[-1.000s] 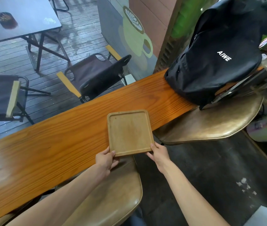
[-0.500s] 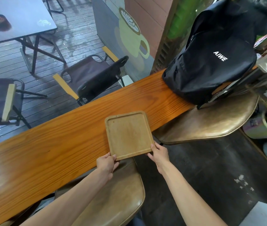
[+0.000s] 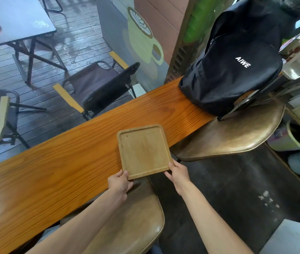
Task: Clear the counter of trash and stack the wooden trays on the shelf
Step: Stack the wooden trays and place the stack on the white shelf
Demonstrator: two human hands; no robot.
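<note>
- Left hand and right hand, arms extended, each pinch a near corner of the wooden tray, thumbs on its rim.
- One tray, lying at the counter's near edge, its near end overhanging.
- One black backpack on the counter at 1 o'clock; two brown stools just beneath the counter edge.
</note>
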